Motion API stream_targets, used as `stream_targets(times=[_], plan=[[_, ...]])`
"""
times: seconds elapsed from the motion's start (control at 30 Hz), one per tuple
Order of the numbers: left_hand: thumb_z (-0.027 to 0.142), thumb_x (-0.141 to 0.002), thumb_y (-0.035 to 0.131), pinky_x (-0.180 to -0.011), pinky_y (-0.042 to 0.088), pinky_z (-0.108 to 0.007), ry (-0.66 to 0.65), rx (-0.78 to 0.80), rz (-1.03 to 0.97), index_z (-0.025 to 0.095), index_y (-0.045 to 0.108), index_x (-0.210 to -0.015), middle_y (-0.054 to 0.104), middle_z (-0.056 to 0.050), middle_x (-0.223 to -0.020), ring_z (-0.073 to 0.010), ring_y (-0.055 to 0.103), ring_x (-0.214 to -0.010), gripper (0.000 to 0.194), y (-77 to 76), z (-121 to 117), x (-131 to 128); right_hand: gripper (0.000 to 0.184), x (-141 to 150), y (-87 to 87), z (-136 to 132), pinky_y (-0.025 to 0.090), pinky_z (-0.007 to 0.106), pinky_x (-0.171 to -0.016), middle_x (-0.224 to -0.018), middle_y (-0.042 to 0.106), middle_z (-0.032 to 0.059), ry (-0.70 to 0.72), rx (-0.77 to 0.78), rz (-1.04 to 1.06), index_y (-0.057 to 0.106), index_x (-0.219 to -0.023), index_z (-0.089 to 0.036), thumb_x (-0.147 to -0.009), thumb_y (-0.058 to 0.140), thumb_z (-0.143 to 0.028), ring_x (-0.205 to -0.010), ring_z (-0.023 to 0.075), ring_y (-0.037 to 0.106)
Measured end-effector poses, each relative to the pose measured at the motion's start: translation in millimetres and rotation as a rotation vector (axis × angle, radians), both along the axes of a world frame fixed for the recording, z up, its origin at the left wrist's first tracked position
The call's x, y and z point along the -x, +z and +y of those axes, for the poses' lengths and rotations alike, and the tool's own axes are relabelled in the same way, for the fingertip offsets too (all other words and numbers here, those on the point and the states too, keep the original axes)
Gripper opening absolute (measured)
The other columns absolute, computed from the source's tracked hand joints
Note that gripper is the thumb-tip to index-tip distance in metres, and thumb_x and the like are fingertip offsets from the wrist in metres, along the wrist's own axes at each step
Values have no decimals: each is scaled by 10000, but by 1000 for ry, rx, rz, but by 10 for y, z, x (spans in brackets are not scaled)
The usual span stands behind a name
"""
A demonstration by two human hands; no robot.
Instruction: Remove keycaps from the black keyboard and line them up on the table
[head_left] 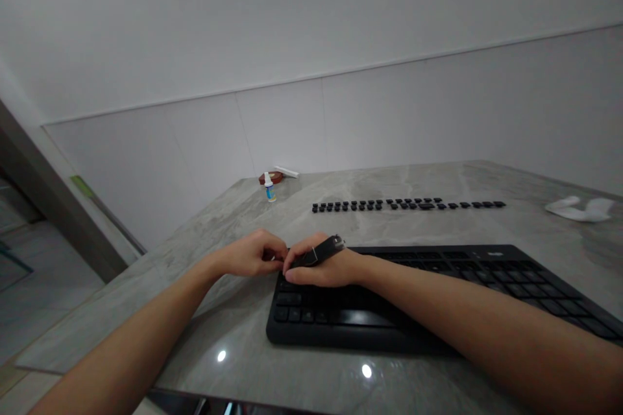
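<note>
A black keyboard [357,318] lies on the grey marbled table, its right part running out towards the frame's edge. My left hand [256,253] is at the keyboard's far left corner, thumb and fingers pinched together; whatever is between the fingertips is hidden. Close against it, my right hand [328,272] is closed round a slim black tool [318,251] with a shiny, clear or metallic end pointing up and right. The right hand rests over the keyboard's upper left keys, and its forearm covers much of the middle. Beyond the keyboard, loose black keycaps [372,205] stand in two rows.
A small white spray bottle [269,189] with a blue label stands at the back left, before a reddish-brown round object [277,177] and a white strip [287,172]. Crumpled white tissue [581,209] lies at the right. A pale wall closes the back.
</note>
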State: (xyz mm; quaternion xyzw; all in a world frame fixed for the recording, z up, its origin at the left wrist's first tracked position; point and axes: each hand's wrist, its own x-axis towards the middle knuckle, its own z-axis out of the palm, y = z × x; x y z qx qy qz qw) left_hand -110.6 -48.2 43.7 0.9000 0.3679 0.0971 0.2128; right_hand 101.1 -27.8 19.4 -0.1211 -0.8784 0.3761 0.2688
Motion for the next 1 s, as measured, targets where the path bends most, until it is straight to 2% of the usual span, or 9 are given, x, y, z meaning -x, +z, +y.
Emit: stream_targets(times=[0.27, 0.5, 0.67, 0.9, 1.0], plan=[[228, -858, 579, -589, 360, -184, 16, -1, 8, 120, 676, -796, 580, 12, -672, -89, 494, -622, 158, -33, 58, 25, 120, 62, -42, -4, 428, 185, -557, -564, 601, -35, -165, -10, -3, 723, -722, -144, -738, 611, -184, -554, 87, 537], [277, -857, 595, -554, 342, -175, 58, 40, -20, 112, 678, -767, 566, 21, -633, -82, 464, -589, 205, -51, 76, 13, 119, 84, -33, -18, 414, 181, -548, -544, 589, -39, -143, -10, 25, 712, -670, -133, -699, 598, -121, -541, 80, 516], [265, -861, 591, -569, 344, -179, 68, 46, -18, 111, 671, -763, 560, 22, -635, -82, 467, -602, 200, -54, 75, 10, 121, 87, -21, -31, 400, 187, -549, -527, 566, -41, -177, -1, 39, 705, -656, -132, -705, 596, -112, -535, 79, 506], [230, -812, 634, -529, 351, -172, 36, 63, -28, 123, 632, -750, 533, 30, -646, -74, 451, -576, 124, 29, 7, -7, 158, 108, -11, -35, 382, 188, -539, -524, 560, -40, -196, 109, 70, 663, -606, -136, -715, 554, -99, -535, 80, 503], [244, -809, 654, -547, 381, -174, -9, 55, -52, 127, 651, -760, 563, 6, -719, -80, 478, -615, 127, 35, -2, -6, 155, 112, 16, -54, 375, 192, -533, -528, 559, -40, -229, 143, 61, 631, -572, -140, -700, 553, -104, -540, 83, 502]])
